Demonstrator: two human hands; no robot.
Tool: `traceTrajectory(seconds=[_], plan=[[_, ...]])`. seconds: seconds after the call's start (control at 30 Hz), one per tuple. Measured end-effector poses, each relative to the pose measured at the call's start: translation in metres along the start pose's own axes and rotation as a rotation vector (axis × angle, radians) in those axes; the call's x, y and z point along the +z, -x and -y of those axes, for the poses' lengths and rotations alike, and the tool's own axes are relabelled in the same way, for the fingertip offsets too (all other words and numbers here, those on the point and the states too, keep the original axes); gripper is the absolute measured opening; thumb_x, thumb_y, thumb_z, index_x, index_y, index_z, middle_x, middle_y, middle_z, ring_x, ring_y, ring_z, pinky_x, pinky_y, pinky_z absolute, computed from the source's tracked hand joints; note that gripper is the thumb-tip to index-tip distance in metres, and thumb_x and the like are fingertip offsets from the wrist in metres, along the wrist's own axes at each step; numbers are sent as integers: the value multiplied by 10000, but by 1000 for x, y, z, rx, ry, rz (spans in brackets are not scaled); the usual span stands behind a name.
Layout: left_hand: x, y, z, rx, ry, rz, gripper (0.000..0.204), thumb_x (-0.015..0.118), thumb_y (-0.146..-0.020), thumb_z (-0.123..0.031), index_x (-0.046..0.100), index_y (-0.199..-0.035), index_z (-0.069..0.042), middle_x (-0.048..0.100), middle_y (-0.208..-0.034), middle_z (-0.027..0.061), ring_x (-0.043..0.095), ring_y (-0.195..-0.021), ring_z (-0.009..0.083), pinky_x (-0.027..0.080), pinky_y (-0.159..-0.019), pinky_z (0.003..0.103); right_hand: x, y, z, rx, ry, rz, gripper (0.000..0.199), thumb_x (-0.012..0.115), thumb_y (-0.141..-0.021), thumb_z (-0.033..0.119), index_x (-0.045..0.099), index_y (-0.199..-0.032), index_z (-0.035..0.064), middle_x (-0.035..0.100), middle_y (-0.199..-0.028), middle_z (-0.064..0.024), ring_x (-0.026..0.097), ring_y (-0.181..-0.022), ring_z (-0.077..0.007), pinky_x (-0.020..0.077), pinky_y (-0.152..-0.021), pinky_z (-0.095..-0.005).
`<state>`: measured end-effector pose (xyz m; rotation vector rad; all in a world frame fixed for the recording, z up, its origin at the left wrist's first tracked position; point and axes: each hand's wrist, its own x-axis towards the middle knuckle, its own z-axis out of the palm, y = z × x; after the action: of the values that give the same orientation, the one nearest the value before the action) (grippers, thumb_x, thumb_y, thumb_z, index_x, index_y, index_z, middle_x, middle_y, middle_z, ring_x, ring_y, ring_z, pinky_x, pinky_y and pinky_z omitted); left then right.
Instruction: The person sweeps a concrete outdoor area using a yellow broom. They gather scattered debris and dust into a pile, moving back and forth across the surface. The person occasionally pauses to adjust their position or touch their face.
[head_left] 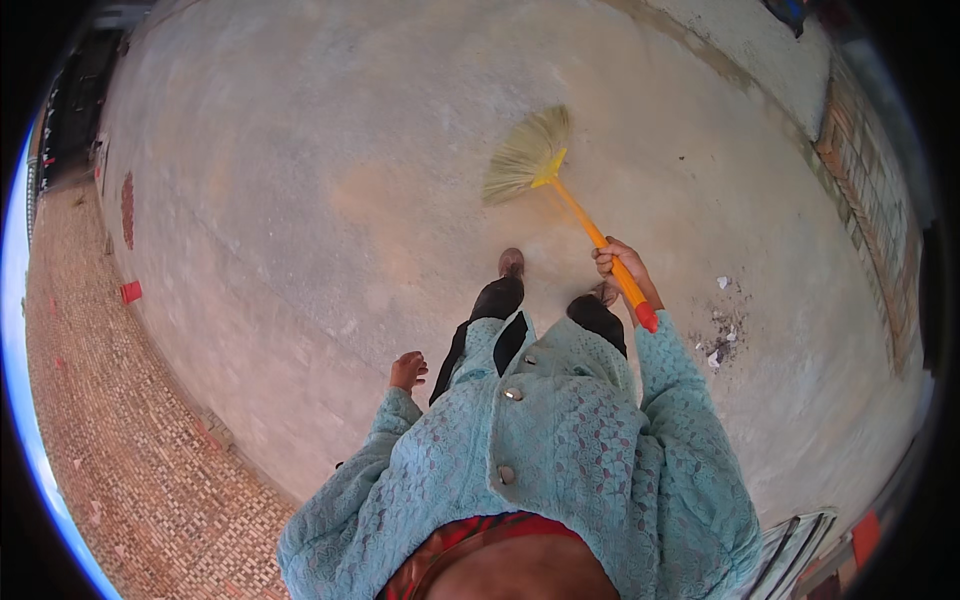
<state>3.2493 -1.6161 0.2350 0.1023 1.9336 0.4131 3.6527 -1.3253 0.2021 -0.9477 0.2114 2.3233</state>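
Note:
My right hand [622,266] is closed around the orange handle of a broom [529,158], which reaches forward and to the left. Its yellow collar spreads into a fan of pale straw bristles over the concrete floor, and a red cap ends the handle near my sleeve. By my left side hangs my left hand [408,370], its fingers loosely bent and somewhat apart, with nothing seen in it.
A small heap of dark debris with white scraps [722,338] lies on the concrete [330,130] to my right. Brick paving [150,460] borders the left side, with a red scrap [131,291] at its edge. A tiled strip [870,190] runs along the far right.

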Motion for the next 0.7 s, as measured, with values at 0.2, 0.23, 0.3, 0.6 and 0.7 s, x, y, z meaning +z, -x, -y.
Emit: traceTrajectory(seconds=[0.2, 0.23, 0.3, 0.6, 0.7], plan=[[39, -12, -54, 121, -72, 87, 296, 490, -749, -230, 524, -992, -65, 560, -767, 36, 551, -669, 136, 441, -519, 281, -104, 125, 57, -125, -262, -106, 142, 435, -747, -3, 408, -884, -26, 453, -722, -98, 409, -474, -53, 364, -404, -145], [43, -12, -60, 126, -89, 91, 295, 492, -749, -230, 524, -992, -65, 559, -764, 35, 551, -668, 136, 440, -518, 280, -112, 146, 61, -141, -273, -142, 146, 435, -749, -2, 407, -890, -23, 452, -722, -94, 413, -482, -53, 364, -405, -146], [50, -15, -69, 156, -83, 105, 291, 497, -749, -229, 525, -988, -66, 557, -753, 33, 549, -660, 135, 438, -517, 283, -103, 186, 59, -288, -206, -147, 153, 436, -740, 4, 397, -864, -79, 428, -689, -68, 421, -482, -65, 416, -421, -151], [53, -17, -68, 145, -95, 120, 278, 507, -743, -226, 535, -970, -68, 549, -735, 28, 541, -639, 134, 432, -502, 288, -12, 246, -24, -410, -17, -250, 562, 413, -676, -52, 297, -1185, 157, 365, -663, -25, 353, -458, -49, 327, -386, -148], [51, -18, -66, 132, -93, 127, 282, 501, -744, -229, 533, -975, -70, 551, -745, 30, 542, -643, 139, 435, -505, 294, 16, 234, -42, -304, 72, -185, 693, 420, -650, -40, 198, -1260, 202, 352, -639, -29, 344, -436, -63, 307, -376, -149]])
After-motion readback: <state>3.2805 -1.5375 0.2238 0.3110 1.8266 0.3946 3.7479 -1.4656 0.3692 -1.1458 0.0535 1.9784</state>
